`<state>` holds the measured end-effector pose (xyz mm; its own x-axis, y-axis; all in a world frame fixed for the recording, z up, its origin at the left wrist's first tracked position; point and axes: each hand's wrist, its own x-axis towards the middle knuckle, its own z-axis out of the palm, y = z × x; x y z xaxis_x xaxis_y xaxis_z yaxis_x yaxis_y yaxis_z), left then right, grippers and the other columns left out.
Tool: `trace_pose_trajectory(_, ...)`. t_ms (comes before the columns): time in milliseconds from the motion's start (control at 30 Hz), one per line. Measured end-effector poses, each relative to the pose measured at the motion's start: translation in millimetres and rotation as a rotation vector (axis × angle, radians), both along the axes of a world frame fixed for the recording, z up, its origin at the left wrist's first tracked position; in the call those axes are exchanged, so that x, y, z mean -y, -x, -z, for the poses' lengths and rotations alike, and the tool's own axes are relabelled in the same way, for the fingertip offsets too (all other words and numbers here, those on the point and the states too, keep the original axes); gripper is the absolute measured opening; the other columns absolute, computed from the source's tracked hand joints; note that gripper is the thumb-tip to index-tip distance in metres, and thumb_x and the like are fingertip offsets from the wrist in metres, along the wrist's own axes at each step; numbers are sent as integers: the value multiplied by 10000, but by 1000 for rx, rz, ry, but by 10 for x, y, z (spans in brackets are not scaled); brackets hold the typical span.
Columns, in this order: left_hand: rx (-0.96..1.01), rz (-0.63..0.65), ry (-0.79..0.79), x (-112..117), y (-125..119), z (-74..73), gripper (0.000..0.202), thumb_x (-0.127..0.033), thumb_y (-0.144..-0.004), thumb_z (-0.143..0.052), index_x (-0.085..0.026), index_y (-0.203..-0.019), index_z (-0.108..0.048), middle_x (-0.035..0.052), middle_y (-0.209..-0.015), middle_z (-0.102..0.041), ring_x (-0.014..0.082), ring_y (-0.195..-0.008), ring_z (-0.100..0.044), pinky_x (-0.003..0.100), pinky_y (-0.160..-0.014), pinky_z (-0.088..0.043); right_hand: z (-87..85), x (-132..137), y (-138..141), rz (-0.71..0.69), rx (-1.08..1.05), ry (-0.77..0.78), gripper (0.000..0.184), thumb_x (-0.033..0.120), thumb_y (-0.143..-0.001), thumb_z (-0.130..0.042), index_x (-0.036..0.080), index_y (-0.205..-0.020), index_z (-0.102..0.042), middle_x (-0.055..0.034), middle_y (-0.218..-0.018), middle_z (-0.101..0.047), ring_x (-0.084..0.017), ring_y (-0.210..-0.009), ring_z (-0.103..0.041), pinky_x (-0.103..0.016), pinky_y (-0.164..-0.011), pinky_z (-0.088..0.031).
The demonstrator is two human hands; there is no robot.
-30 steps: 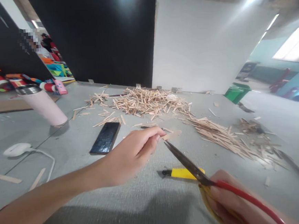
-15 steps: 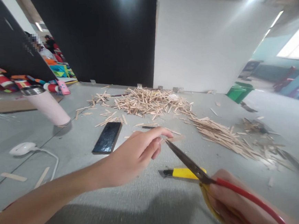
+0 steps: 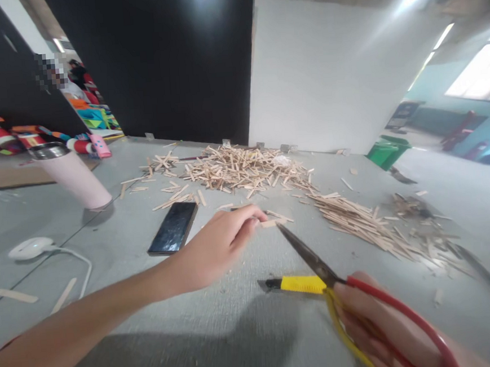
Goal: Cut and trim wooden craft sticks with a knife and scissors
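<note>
In the head view, my left hand reaches over the grey tabletop, its thumb and forefinger pinching a short flat wooden stick. My right hand is wrapped round the scissors, which have one red and one yellow handle loop. Their dark blades lie together, and the tips point at the right end of the wooden stick; whether they touch it I cannot tell. Beneath the scissors lies a yellow utility knife. A few more sticks lie just behind my left fingertips.
A heap of wooden sticks lies at the back, with a denser row of sticks to the right. A phone, pink tumbler and white charger stand or lie leftward. Black and white panels rise behind. A green bin stands beyond.
My left hand has drawn slightly left with the wooden stick, and less of the stick now reaches past the scissor tips. The view has shifted a little.
</note>
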<state>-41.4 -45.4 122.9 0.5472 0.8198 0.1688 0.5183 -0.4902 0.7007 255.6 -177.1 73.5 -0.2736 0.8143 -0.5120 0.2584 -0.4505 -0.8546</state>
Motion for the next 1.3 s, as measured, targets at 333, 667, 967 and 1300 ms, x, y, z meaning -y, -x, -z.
trace_pose_trajectory(333,30,269,81,122,-255,487,417,-334,-1136,-412,-193,-761,-525,-54,-648,-447,125,-621,-399,279,-634,-301,171,-394,349,103,-30,-63,708,896,-871,-571,195,-790,-625,88,-457,-467,-68,-338,-402,-199,-390,-398)
trace_pose_trajectory(667,-3,263,162,344,-239,701,174,-366,-1136,-430,-235,-1108,-540,-16,-835,-634,146,-691,-567,255,-652,-392,437,-423,416,104,-207,-72,580,684,-998,-583,181,-714,-637,36,-424,-554,-110,-300,-488,-223,-358,-482)
trace_pose_trajectory(967,129,168,-131,281,-226,748,382,-382,-1146,-348,-226,-831,-497,-45,-649,-514,135,-575,-480,270,-606,-362,391,-442,374,113,-216,-135,647,671,-933,-681,218,-511,-493,18,-375,-502,-103,-333,-491,-228,-421,-468)
trace_pose_trajectory(1300,287,145,572,142,-301,661,339,-451,-1024,-659,-198,-1227,-562,87,-1059,-741,183,-741,-745,230,-497,-501,216,-445,355,283,-67,-357,632,717,-944,-670,210,-586,-551,5,-437,-539,-126,-411,-547,-237,-444,-459)
